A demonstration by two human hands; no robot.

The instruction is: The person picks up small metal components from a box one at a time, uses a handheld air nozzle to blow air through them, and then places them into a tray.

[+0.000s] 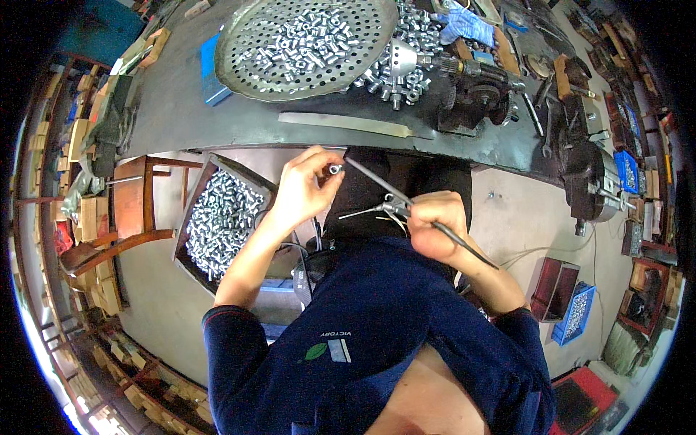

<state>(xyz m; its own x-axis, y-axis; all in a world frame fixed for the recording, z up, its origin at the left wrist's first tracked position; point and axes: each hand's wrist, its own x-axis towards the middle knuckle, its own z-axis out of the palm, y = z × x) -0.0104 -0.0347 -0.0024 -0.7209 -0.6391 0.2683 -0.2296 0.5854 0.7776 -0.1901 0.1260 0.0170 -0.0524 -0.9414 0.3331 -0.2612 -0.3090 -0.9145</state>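
My left hand [308,187] pinches a small silver metal fitting [335,169], its round open end showing, just in front of the bench edge. In my right hand [437,223] is a long dark file [375,180], slanting from its far tip down to the right. That tip lies close beside the fitting; whether they touch I cannot tell. A thin metal tool with crossing arms [384,208] shows by my right fingers; whether they hold it is unclear. Left of my left forearm, a dark bin [181,230] is full of similar silver fittings [223,221].
On the bench [170,116] sit a perforated round metal tray [243,81] with fittings, a pale flat file [344,125], a chuck fixture [475,90] and a wrench [549,130]. A blue crate [578,312] stands at lower right, a wooden chair [134,206] at left.
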